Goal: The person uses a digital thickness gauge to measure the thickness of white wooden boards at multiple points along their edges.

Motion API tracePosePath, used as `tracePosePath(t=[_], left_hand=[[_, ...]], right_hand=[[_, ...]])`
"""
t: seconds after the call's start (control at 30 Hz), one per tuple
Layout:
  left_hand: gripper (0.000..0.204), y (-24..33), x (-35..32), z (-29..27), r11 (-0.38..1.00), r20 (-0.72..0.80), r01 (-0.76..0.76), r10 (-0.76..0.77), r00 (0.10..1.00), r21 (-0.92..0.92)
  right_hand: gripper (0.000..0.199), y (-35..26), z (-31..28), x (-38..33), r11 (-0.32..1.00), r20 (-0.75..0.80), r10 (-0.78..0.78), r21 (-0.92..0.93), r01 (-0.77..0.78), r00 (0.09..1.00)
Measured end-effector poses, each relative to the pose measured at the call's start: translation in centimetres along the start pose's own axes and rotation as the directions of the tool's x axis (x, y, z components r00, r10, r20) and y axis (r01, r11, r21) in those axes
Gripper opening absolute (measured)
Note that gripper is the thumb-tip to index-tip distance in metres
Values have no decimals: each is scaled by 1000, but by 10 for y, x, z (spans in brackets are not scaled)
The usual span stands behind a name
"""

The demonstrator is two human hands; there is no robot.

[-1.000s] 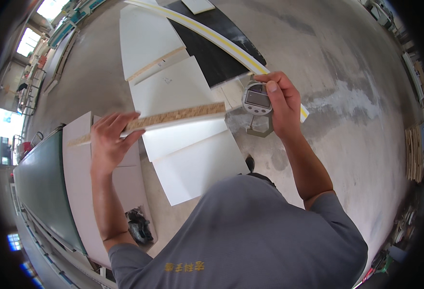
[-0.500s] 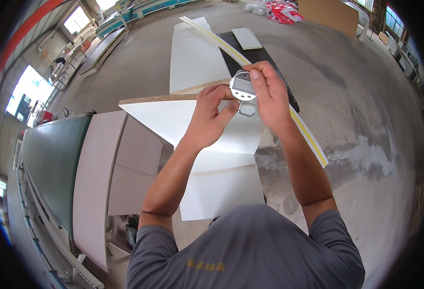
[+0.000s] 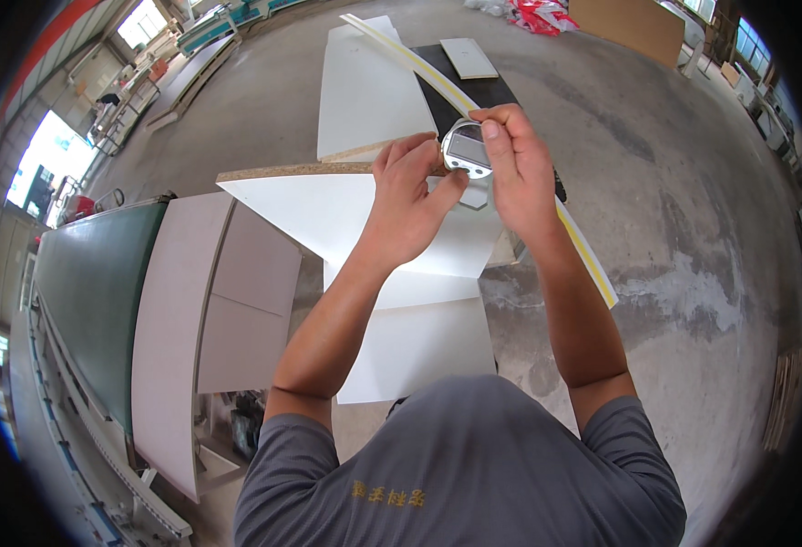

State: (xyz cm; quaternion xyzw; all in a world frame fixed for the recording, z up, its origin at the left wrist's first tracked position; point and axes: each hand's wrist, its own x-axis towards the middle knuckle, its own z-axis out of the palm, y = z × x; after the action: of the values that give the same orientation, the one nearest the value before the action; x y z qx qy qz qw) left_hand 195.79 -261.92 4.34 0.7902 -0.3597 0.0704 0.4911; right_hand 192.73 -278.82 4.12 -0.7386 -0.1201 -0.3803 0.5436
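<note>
Left hand (image 3: 413,199) pinches the white particleboard panel (image 3: 319,205), right hand (image 3: 526,178) grips the digital thickness gauge (image 3: 467,148); a yellow-striped strip (image 3: 435,78) slants across the black panel (image 3: 499,91), small white board (image 3: 469,58) near its far edge.

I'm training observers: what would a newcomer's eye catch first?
Probably the round silver gauge with a grey screen, upper centre, in the right hand, the left hand beside it. Next, the long white yellow-striped strip slanting behind that right hand; then the red plastic heap at the top edge.
</note>
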Motion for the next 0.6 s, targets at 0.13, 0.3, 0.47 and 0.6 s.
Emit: tracePosePath(t=[0.13,0.3,0.47,0.6], left_hand=[[37,4,0,-1,998,41,59,-60,997,20],[36,4,0,1,992,57,114,-117,992,53],[36,0,-1,-1,997,68,65,-68,995,45],[37,-1,0,-1,998,82,26,-31,996,54]], right_hand=[[25,1,-1,0,1000,2,-14,-13,14,1000],[23,2,1,-1,998,-5,-57,-37,57,998],[22,2,2,0,998,-4,-37,-48,36,999],[23,2,2,-1,998,-11,-29,-57,28,1000]])
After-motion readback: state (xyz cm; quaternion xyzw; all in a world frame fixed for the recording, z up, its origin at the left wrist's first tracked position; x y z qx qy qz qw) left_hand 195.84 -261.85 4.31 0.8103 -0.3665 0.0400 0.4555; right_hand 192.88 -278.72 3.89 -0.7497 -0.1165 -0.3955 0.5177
